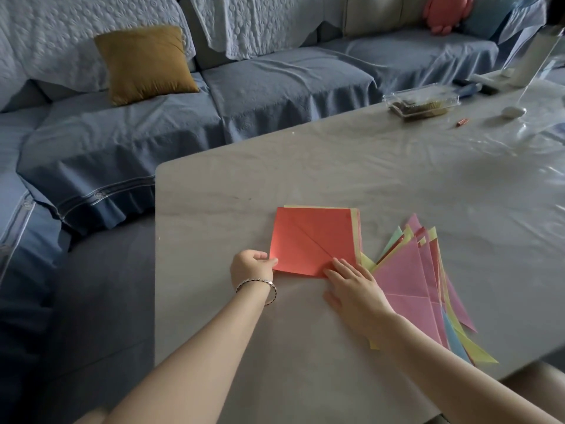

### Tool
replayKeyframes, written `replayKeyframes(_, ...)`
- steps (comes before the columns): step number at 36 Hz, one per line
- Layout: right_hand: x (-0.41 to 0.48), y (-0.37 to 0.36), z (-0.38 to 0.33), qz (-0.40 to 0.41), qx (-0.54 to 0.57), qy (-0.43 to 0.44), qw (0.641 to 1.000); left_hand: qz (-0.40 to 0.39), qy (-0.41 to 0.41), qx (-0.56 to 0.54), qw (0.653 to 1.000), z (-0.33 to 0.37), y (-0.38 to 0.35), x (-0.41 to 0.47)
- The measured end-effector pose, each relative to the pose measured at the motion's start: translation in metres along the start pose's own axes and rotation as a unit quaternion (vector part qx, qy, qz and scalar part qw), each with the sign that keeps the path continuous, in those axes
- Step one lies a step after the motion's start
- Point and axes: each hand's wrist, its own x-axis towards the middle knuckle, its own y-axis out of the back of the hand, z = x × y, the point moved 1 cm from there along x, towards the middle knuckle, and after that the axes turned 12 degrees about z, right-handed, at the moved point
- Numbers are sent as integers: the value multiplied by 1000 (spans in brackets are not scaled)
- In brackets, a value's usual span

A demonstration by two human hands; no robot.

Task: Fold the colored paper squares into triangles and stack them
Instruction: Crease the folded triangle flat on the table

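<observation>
Red paper square (308,240), creased diagonally, tops the unfolded stack (356,228) on the worktop (214,209). The left hand (252,266) holds its left corner in a pinching grip, and the right hand (354,286) presses flat-fingered on the near corner. An uneven pull could drag lower sheets along or misalign the corners.

The grey table (214,194) had a rounded corner at the near left and a wrinkled clear film over its top; near the front lay a stack of paper squares (318,243), the red sheet (302,228) on top creased along one diagonal; just beside it on the right, folded triangles (409,280) were spread like a fan, pink uppermost, with yellow, green and blue edges below; far back lay a clear plastic box (422,102), a small red stick (462,122) and a white oval thing (514,111)
</observation>
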Motion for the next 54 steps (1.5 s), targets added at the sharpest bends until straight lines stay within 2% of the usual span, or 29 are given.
replayKeyframes(4,-8,-11,-6,90,21,-5,996,-23,-22,14,999,-12,17,2)
replayKeyframes(10,-19,-18,-17,99,41,25,994,-27,-66,74,995,-32,53,5)
replayKeyframes(14,-23,-16,-28,90,39,65,993,-46,-81,68,993,-42,71,0)
replayKeyframes(16,-24,-15,-33,93,39,85,991,-58,-37,14,998,-46,78,-2)
replayKeyframes(18,-25,-14,-35,97,37,101,989,-87,41,-73,993,-49,84,-6)
replayKeyframes(21,-27,-16,-34,122,44,121,984,-108,104,-126,981,-55,92,-10)
replayKeyframes(26,-35,-21,-15,165,95,139,972,-167,126,-79,975,-68,99,-12)
replayKeyframes(28,-40,-21,-9,164,109,161,967,-169,99,-33,980,-72,98,-11)
replayKeyframes(31,-47,-22,-4,135,135,183,964,-145,-35,103,983,-75,95,-4)
replayKeyframes(33,-51,-24,-3,124,150,192,962,-142,-79,139,977,-70,92,-2)
replayKeyframes(38,-53,-20,-8,93,152,209,961,-116,-89,77,986,-48,73,1)
replayKeyframes(43,-55,-12,-8,56,171,216,960,-61,-129,62,988,-31,57,-2)
replayKeyframes(48,-55,5,-16,40,230,160,959,-3,-203,41,978,-20,60,-17)
replayKeyframes(51,-48,22,-21,72,276,139,948,0,-249,14,968,-17,70,-25)
replayKeyframes(54,-36,41,-24,136,336,76,929,-10,-298,0,955,-14,80,-34)
